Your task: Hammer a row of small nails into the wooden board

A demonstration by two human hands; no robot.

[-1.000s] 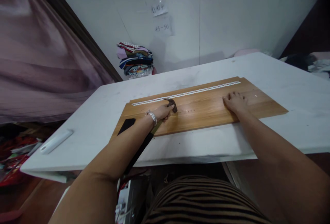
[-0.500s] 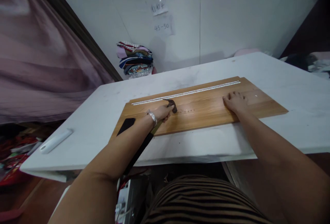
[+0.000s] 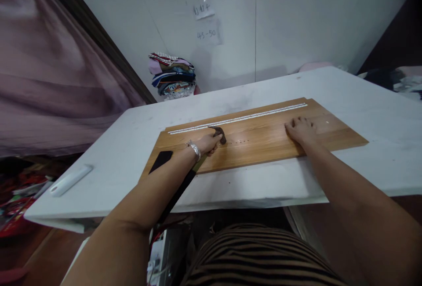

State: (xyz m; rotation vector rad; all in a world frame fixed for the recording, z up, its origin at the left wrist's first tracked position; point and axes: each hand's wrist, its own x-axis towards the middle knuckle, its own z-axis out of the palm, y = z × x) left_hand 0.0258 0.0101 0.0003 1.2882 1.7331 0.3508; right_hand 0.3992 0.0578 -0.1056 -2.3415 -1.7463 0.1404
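My left hand (image 3: 208, 144), with a silver bracelet at the wrist, is closed round a claw hammer (image 3: 221, 136) close to its head. The hammer's dark handle runs back beneath the forearm. Under the hammer lies a wood-grain board (image 3: 263, 139) on the table, with a short row of small dark nails or holes (image 3: 240, 141) just right of the hammer head. Toward the board's right part rests my right hand (image 3: 300, 130), fingers apart and somewhat bent, holding nothing. A pair of white strips (image 3: 237, 119) runs along the board's far side.
A black flat object (image 3: 161, 161) lies on the board's left end. On the white table (image 3: 112, 145) to the left is a long white object (image 3: 71, 180). Folded cloths (image 3: 173, 75) are stacked by the wall beyond; a pink curtain (image 3: 56, 66) hangs at left.
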